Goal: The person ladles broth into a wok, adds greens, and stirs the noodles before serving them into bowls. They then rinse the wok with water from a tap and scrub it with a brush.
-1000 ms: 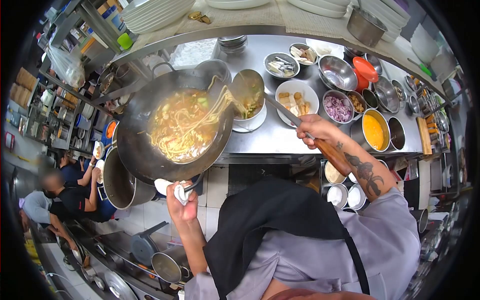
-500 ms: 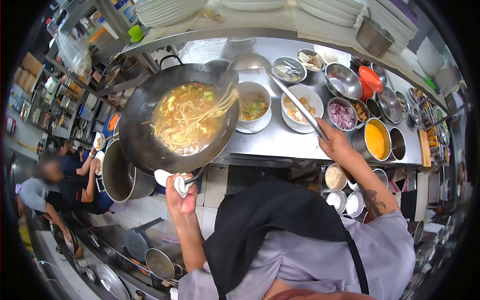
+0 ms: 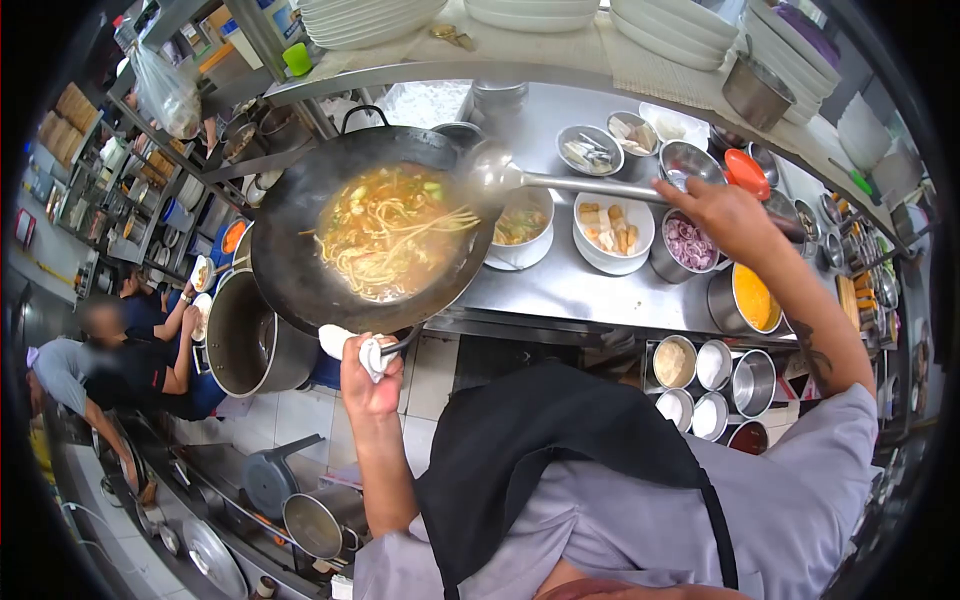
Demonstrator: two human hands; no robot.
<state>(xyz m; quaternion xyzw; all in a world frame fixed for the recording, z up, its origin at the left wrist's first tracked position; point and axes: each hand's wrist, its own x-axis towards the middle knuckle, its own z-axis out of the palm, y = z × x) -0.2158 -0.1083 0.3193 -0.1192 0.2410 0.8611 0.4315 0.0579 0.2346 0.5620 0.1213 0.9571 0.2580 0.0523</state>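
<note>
A large dark wok (image 3: 282, 235) holds steaming noodles in reddish-brown broth (image 3: 380, 240). My left hand (image 3: 372, 380) is closed round the wok's near handle, with a white cloth (image 3: 372, 358) in its grip. My right hand (image 3: 718, 215) grips the long handle of a steel ladle (image 3: 590, 186). The ladle's bowl hovers at the wok's right rim, above a white bowl of soup (image 3: 525, 222); noodles trail from near it into the broth. What the ladle's bowl contains is hard to make out. Below the ladle handle, another white bowl (image 3: 610, 228) holds pale and browned pieces.
Chopped red onions (image 3: 690, 245) and a pot of yellow liquid (image 3: 752, 298) stand right on the steel counter (image 3: 540, 295). A shelf (image 3: 560, 62) with stacked plates runs across the back. A big pot (image 3: 240, 335) sits left of the wok; two people (image 3: 130, 350) work beyond it.
My right hand has moved up and rightward, swinging the ladle handle from a steep slant to nearly level. The ladle's bowl has dropped slightly. My left hand keeps its hold on the wok.
</note>
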